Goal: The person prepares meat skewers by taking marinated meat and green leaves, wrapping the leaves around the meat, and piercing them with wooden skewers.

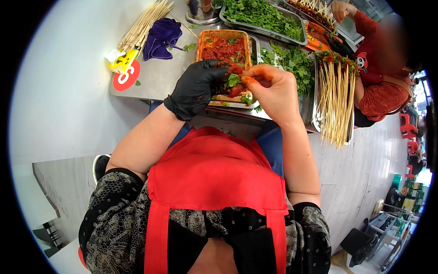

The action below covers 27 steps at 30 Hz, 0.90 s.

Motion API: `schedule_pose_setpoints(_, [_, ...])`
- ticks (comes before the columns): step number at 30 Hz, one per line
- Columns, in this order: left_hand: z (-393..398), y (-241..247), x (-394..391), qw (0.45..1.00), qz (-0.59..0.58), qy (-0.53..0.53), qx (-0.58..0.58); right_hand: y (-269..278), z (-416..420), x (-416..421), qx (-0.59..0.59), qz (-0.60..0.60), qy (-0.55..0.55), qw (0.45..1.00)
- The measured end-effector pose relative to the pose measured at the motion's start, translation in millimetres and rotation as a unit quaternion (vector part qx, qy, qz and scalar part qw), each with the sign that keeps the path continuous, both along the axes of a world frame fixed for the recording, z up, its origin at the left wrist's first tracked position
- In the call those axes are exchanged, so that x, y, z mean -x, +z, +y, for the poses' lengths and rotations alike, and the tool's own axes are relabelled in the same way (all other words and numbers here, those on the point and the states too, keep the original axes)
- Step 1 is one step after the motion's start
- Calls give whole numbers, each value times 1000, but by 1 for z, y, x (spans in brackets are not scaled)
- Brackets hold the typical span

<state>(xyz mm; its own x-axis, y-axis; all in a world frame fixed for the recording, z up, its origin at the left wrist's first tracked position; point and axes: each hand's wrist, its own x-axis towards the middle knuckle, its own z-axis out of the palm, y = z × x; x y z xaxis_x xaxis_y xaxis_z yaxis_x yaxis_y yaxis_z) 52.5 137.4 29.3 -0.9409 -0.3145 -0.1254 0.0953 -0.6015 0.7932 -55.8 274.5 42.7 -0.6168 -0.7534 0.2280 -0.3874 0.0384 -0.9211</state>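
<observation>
Over a foil tray of red marinated meat, my left hand wears a black glove smeared with red sauce. It holds a piece of the same meat with a cilantro leaf on it. My right hand is bare, its thumb and index finger stained red. Those fingertips pinch at the right edge of the held piece, beside the leaf; the exact grip is partly hidden. The foil tray sits in a metal tray at the table's near edge.
Bamboo skewers and a purple cloth lie left. Cilantro fills a metal tray behind and heaps at right. Loaded skewers overhang another tray's near edge. A co-worker works at the right.
</observation>
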Motion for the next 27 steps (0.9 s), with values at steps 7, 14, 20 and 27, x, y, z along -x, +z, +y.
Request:
schedule_pose_setpoints(7, [9, 12, -8, 964, -8, 41, 263, -5, -2, 8, 33, -125, 18, 991])
schedule_pose_setpoints(14, [6, 7, -10, 977, -4, 98, 192, -1, -9, 0, 31, -113, 10, 993])
schedule_pose_setpoints(20, [-16, 3, -14, 966, -27, 101, 237, 10, -27, -5, 17, -53, 10, 998])
schedule_pose_setpoints(27, [-63, -6, -19, 988, -13, 95, 120, 37, -77, 59, 21, 244, -69, 967])
